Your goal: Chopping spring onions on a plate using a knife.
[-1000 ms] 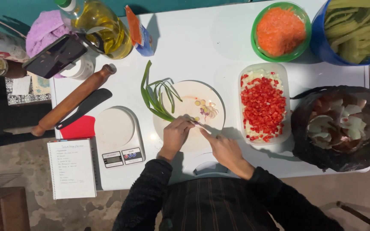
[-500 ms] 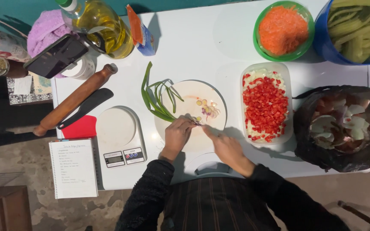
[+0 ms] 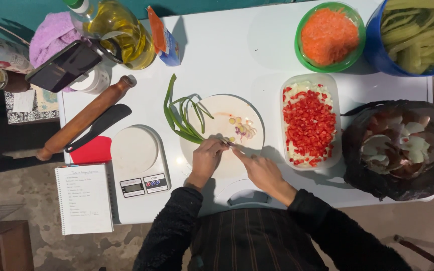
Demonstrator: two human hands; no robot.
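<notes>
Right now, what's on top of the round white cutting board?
On the round white cutting board: green onions, small sliced pieces, both hands: left hand, right hand. What lies under the hands is hidden.

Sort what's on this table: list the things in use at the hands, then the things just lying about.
In use: left hand, right hand, round cutting board, green onion stalks, sliced pieces.

Lying about: rolling pin, kitchen scale, notebook, oil bottle, tub of chopped red pepper.

White worktop [image 3: 227, 55]; pale round board [image 3: 237, 113] with green scallion stalks [image 3: 177, 120] and purplish slices, possibly shallot [image 3: 244, 129]; red diced pepper [image 3: 310, 125]; orange shreds in green bowl [image 3: 347, 62]; blue tub [image 3: 377, 50].
</notes>
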